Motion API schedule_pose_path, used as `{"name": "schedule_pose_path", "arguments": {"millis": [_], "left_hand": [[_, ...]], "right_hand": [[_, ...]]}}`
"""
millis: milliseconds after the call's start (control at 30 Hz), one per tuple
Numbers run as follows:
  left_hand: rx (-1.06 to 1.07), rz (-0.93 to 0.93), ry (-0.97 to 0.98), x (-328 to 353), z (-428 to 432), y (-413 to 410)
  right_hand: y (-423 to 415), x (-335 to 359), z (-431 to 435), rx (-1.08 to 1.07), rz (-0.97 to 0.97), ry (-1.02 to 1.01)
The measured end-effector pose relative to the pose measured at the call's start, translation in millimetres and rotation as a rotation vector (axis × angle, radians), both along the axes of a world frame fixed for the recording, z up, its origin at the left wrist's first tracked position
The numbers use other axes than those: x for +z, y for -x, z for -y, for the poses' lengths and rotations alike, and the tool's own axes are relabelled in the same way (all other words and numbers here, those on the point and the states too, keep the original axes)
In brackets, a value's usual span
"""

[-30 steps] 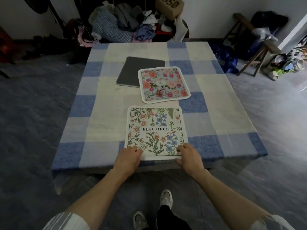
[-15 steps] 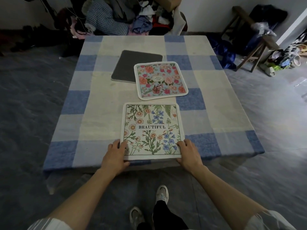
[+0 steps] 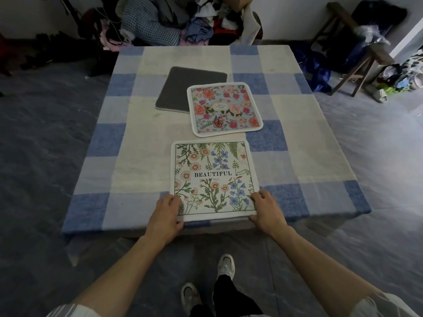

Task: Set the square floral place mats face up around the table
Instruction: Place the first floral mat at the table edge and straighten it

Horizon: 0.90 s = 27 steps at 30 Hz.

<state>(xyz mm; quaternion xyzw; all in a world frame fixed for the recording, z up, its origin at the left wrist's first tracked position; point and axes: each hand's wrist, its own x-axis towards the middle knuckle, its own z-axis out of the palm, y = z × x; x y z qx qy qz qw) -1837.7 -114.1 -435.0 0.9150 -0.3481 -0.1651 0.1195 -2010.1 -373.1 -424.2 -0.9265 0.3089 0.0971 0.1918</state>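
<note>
The grey floor [image 3: 45, 156] fills most of the head view. On it stands the table [image 3: 128, 170], covered by a blue-and-cream checked cloth that hangs over the near edge.

Beyond the far end of the table a heap of clothes [image 3: 160, 28] is piled against the wall. Whatever holds or carries the heap is hidden beneath it. A wooden stool [image 3: 357, 60] stands off the table's far right corner with dark cloth draped over it, and a cluster of shoes [image 3: 409, 76] lies on the floor beside it.

Three square mats lie on the table. The wildflower mat [image 3: 212, 175], printed with the word BEAUTIFUL, lies face up at the middle of the near edge, its front border just at the table's rim. The rose mat [image 3: 225, 109] lies face up near the table's centre, just beyond the wildflower mat and apart from it. The grey mat [image 3: 190, 88] shows only a plain dark side. It lies to the far left of the rose mat, whose corner overlaps it.

The left hand [image 3: 166, 216] grips the wildflower mat's near left corner, fingers curled on top and thumb at the front edge. The right hand [image 3: 267, 211] grips the near right corner the same way.

Two pale sneakers [image 3: 225, 266] show on the floor between the forearms.
</note>
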Motion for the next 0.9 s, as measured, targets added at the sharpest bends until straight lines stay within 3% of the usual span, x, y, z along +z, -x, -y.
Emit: {"name": "schedule_pose_path", "arguments": {"millis": [500,900], "left_hand": [[0.086,0.107,0.108,43,45,-38],[0.032,0.158,0.110,57,83,-131]], "right_hand": [[-50,33,35,0.156,0.227,-0.009],[-112,39,70,0.103,0.203,0.022]]}}
